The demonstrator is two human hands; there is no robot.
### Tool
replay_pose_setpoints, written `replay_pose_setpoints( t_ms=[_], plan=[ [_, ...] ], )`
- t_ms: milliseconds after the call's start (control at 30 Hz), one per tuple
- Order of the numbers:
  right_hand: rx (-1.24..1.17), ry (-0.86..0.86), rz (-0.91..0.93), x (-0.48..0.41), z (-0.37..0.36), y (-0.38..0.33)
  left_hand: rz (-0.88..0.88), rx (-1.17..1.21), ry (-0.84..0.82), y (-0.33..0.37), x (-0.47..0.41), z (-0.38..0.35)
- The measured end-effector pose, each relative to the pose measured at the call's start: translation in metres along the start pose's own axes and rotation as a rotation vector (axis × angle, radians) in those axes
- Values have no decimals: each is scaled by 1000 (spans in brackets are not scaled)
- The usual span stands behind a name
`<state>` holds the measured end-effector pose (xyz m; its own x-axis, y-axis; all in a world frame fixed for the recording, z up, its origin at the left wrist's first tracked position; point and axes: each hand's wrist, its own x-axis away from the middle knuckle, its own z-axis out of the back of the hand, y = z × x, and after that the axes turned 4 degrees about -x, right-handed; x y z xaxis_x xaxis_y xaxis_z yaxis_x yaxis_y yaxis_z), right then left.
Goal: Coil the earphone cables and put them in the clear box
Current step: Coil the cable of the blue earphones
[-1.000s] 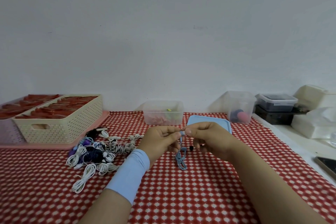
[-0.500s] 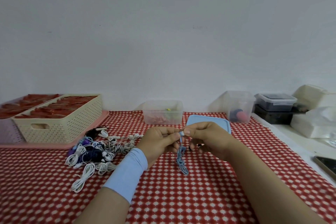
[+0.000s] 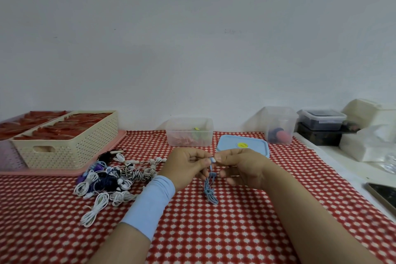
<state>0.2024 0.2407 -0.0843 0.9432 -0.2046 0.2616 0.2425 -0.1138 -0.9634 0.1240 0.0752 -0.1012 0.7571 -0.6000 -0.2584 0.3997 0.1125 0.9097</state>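
Thumb and forefinger tips (image 3: 206,162) of the left hand (image 3: 186,167) and of the right hand (image 3: 242,169) meet above the table. Each pair is closed narrowly in a pinch on the upper end of a blue earphone cable (image 3: 211,193), and the remaining fingers of both hands curl loosely inward. The cable hangs from the pinch in a slack bundle of loops, its lower end at or just above the red-and-white checked tablecloth (image 3: 214,233) (contact cannot be told). A pale blue wristband (image 3: 150,199) covers the left wrist. Behind the hands stands the clear box (image 3: 171,135), open, holding a few coloured items too blurred to name. A blue lid (image 3: 255,146) lies just beside it on the right. Left of the hands lies a pile of earphones (image 3: 111,178), white, black and purple, some coiled. Farther left a cream perforated basket (image 3: 70,152) stands on a pink tray (image 3: 64,172).
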Motion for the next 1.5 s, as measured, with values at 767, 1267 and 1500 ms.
replay_pose_setpoints(
  t_ms=[767,1267,1500],
  plan=[
    [130,131,363,-2,0,2,-60,-175,182,-3,-4,-6],
    [239,78,429,4,1,0,-19,-97,150,4,1,1],
    [247,102,525,1,1,1,-23,-74,131,4,2,2]
  ],
)
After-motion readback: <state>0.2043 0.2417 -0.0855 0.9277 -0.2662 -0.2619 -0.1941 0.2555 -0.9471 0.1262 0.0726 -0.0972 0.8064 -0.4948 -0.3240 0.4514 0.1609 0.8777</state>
